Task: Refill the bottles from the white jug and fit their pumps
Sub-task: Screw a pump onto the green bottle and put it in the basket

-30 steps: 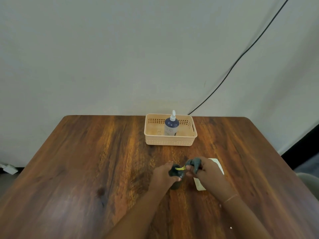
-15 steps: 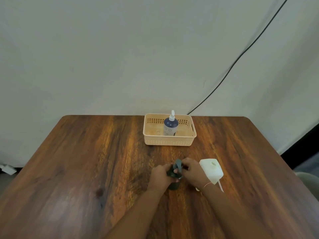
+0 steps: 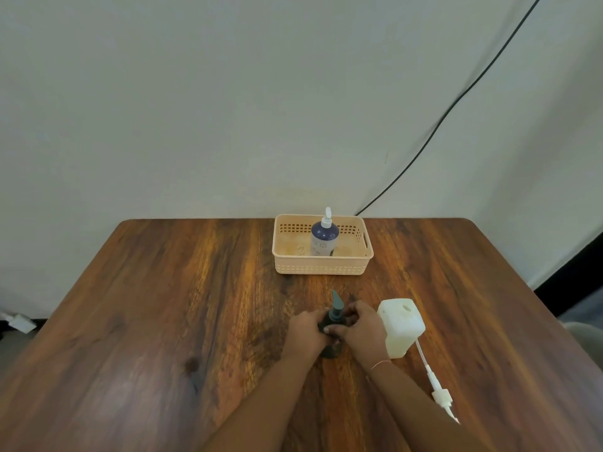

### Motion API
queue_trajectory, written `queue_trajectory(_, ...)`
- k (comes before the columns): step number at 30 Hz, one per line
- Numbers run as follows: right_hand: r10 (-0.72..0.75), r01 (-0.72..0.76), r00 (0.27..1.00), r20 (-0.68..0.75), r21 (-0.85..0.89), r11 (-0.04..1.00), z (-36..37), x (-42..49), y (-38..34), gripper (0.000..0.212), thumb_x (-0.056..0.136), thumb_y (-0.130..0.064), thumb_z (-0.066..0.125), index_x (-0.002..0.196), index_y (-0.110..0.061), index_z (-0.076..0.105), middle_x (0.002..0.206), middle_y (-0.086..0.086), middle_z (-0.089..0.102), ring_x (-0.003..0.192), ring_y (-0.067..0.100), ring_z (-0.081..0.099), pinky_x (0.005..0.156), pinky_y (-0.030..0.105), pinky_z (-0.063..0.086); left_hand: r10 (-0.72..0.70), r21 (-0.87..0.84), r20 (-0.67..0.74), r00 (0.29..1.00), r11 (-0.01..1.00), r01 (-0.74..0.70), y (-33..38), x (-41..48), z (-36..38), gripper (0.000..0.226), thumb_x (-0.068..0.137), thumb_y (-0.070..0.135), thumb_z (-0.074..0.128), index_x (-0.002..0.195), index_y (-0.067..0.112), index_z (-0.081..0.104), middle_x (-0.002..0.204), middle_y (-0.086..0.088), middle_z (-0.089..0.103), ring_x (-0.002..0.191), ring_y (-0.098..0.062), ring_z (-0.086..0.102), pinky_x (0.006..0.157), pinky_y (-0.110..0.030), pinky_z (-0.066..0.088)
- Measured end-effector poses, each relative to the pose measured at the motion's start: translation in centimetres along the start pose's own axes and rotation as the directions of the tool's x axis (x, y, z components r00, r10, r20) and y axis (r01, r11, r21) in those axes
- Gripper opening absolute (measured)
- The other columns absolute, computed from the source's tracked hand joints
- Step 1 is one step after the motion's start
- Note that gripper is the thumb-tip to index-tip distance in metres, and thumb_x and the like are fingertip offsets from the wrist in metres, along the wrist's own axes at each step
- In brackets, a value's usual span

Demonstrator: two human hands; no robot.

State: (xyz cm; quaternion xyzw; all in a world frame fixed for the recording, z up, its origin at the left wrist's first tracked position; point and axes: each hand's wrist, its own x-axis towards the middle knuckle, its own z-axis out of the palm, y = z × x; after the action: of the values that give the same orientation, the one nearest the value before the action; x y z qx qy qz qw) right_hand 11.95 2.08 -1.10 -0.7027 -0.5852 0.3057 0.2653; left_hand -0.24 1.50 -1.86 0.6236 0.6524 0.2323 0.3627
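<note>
Wooden tabletop fronts a pale wall. Left hand and right hand close their fingers around a dark bottle with its dark pump seated. Behind stands a blue bottle in a basket, label unreadable; the white jug and a loose white pump sit rightward.

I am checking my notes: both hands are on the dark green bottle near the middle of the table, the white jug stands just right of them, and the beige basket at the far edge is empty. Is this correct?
Not quite. The head view shows the beige basket is not empty: a dark blue bottle with a white pump stands in it. The rest holds: the left hand and right hand are on the dark green bottle, with the white jug just right.
</note>
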Motion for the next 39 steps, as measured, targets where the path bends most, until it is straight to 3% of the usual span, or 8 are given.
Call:
queue_trajectory(4,-0.034,0.034,0.999,0.013,-0.015,0.999,-0.1,0.0,-0.2,0.035,0.074,-0.011,0.071,0.108,-0.017,0.061,0.108,0.000,0.064,0.086,0.011,0.058,0.067,0.017,0.050,0.024,-0.004,-0.012,1.000,1.000,-0.024,0.0,0.0,-0.1,0.043,0.076,0.021,0.070,0.118,0.024,0.061,0.107,-0.001,0.071,0.100,-0.014,0.063,0.089,-0.025,0.048)
queue_trajectory(10,-0.006,0.004,0.997,0.082,0.014,1.000,-0.3,0.3,-0.1,0.049,0.074,-0.009,0.071,0.118,-0.019,0.054,0.116,0.000,0.062,0.104,0.014,0.055,0.086,0.022,0.047,-0.015,-0.023,-0.007,1.000,1.000,0.015,-0.1,0.0,0.0,0.050,0.074,0.021,0.073,0.122,0.025,0.058,0.112,0.001,0.068,0.106,-0.012,0.060,0.090,-0.020,0.044)
queue_trajectory(13,0.038,-0.042,0.998,0.051,0.072,0.997,-0.9,0.5,-0.1,0.037,0.069,-0.010,0.076,0.103,-0.015,0.062,0.103,0.002,0.066,0.101,0.019,0.058,0.078,0.020,0.045,-0.025,-0.014,0.004,1.000,1.000,0.025,-0.1,0.0,0.0,0.053,0.073,0.021,0.073,0.124,0.024,0.057,0.115,0.001,0.067,0.109,-0.013,0.059,0.095,-0.024,0.043)
queue_trajectory(17,-0.086,0.093,0.971,0.222,-0.021,0.995,-1.7,0.5,-1.4,0.068,0.065,-0.005,0.075,0.125,-0.021,0.047,0.122,-0.001,0.056,0.116,0.019,0.051,0.094,0.032,0.049,-0.024,0.031,0.009,1.000,0.999,0.023,0.1,0.2,-0.1,0.049,0.072,0.025,0.075,0.119,0.023,0.060,0.112,0.001,0.069,0.107,-0.013,0.061,0.095,-0.024,0.044)
queue_trajectory(23,-0.139,0.427,0.860,0.490,-0.545,0.722,-2.9,1.8,-5.7,0.017,0.074,-0.014,0.068,0.089,-0.018,0.059,0.090,0.001,0.057,0.082,0.015,0.054,0.070,0.026,0.046,-0.052,0.080,-0.002,0.999,0.995,0.052,0.1,0.4,0.3,0.046,0.070,0.025,0.076,0.113,0.020,0.062,0.111,0.001,0.070,0.107,-0.015,0.062,0.095,-0.027,0.046)
queue_trajectory(30,-0.029,0.526,0.799,0.601,-0.675,0.517,-0.9,1.8,-8.5,0.027,0.078,-0.011,0.067,0.104,-0.004,0.062,0.111,0.015,0.062,0.101,0.027,0.060,0.087,0.035,0.048,-0.116,0.179,-0.007,0.993,0.977,0.116,0.4,0.9,0.8,0.035,0.078,0.031,0.069,0.108,0.014,0.061,0.112,-0.004,0.068,0.107,-0.020,0.060,0.090,-0.026,0.043)
queue_trajectory(35,-0.078,0.378,0.887,0.456,-0.617,0.690,-1.1,2.5,-8.6,0.021,0.079,-0.015,0.067,0.097,-0.006,0.063,0.105,0.012,0.065,0.095,0.023,0.061,0.085,0.031,0.049,-0.187,0.136,-0.011,0.982,0.973,0.186,0.3,0.9,0.8,0.047,0.070,0.035,0.077,0.110,0.016,0.062,0.113,-0.002,0.067,0.104,-0.019,0.061,0.087,-0.026,0.044)
queue_trajectory(39,0.206,0.076,0.869,0.450,-0.531,0.844,-2.1,4.2,-8.8,0.024,0.075,-0.012,0.071,0.096,-0.001,0.065,0.103,0.017,0.068,0.088,0.025,0.068,0.085,0.035,0.055,-0.161,0.072,-0.002,0.987,0.984,0.160,0.0,0.7,1.0,0.056,0.067,0.031,0.080,0.117,0.017,0.060,0.118,-0.001,0.066,0.108,-0.016,0.059,0.089,-0.025,0.044)
